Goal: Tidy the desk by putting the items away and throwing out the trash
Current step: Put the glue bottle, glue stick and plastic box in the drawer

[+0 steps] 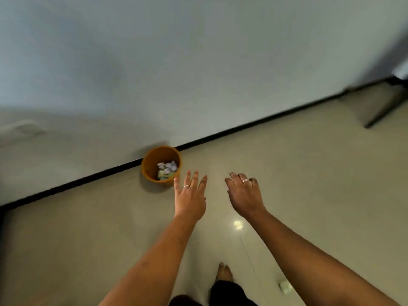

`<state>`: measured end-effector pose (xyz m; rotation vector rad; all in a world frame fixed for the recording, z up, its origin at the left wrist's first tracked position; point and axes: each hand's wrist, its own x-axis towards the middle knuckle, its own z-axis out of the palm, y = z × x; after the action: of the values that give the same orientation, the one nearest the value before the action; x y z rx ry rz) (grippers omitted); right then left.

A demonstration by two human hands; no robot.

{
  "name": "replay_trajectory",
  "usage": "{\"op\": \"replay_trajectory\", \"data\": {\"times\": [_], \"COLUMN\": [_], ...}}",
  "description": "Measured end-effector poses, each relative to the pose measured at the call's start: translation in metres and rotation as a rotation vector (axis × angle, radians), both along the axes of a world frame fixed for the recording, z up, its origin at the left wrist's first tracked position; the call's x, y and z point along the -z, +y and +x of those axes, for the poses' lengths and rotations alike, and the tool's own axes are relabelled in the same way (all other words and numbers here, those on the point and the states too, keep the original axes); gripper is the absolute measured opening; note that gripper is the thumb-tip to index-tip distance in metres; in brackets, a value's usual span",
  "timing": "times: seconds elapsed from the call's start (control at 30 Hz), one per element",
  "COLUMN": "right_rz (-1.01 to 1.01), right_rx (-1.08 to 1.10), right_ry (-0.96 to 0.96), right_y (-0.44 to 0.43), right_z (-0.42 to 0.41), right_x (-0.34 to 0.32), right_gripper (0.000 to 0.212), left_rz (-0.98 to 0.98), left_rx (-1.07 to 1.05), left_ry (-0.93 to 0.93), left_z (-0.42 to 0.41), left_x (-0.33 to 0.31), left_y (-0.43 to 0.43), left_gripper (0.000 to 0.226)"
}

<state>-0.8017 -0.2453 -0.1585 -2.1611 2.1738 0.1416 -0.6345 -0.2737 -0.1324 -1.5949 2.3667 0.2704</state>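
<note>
An orange waste bin [147, 171] stands on the floor against the wall's black skirting. Crumpled paper [168, 168] lies inside it. My left hand [190, 195] reaches out just right of the bin, fingers spread, palm down, holding nothing. My right hand [244, 193] hovers further right above the floor, fingers loosely apart and empty. Both hands wear a ring. The desk is out of view.
Pale glossy tiles [309, 173] cover the floor, and a white wall [176, 74] rises behind the bin. A dark stand leg [384, 111] slants at the far right. A small whitish object [285, 286] lies on the floor near my bare foot [224, 272].
</note>
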Motion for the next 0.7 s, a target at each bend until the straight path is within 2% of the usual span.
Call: {"op": "replay_trajectory", "data": {"times": [0.13, 0.2, 0.43, 0.53, 0.7], "right_rz": [0.113, 0.155, 0.222, 0.234, 0.254], "right_rx": [0.317, 0.375, 0.979, 1.2, 1.494], "right_ry": [-0.038, -0.084, -0.085, -0.149, -0.238], "right_y": [0.047, 0.066, 0.18, 0.219, 0.27], "right_z": [-0.08, -0.097, -0.159, -0.16, -0.148], "right_x": [0.022, 0.028, 0.061, 0.079, 0.125], "right_gripper": [0.036, 0.039, 0.044, 0.038, 0.04], "left_rz": [0.117, 0.151, 0.232, 0.262, 0.271], "left_rx": [0.304, 0.389, 1.015, 1.171, 1.336], "left_ry": [-0.087, -0.114, -0.141, -0.163, -0.174], "left_z": [-0.093, -0.116, -0.248, -0.28, -0.321], "left_x": [0.032, 0.041, 0.085, 0.103, 0.142], "left_y": [0.002, 0.01, 0.065, 0.087, 0.12], "left_gripper": [0.066, 0.066, 0.065, 0.066, 0.067]}}
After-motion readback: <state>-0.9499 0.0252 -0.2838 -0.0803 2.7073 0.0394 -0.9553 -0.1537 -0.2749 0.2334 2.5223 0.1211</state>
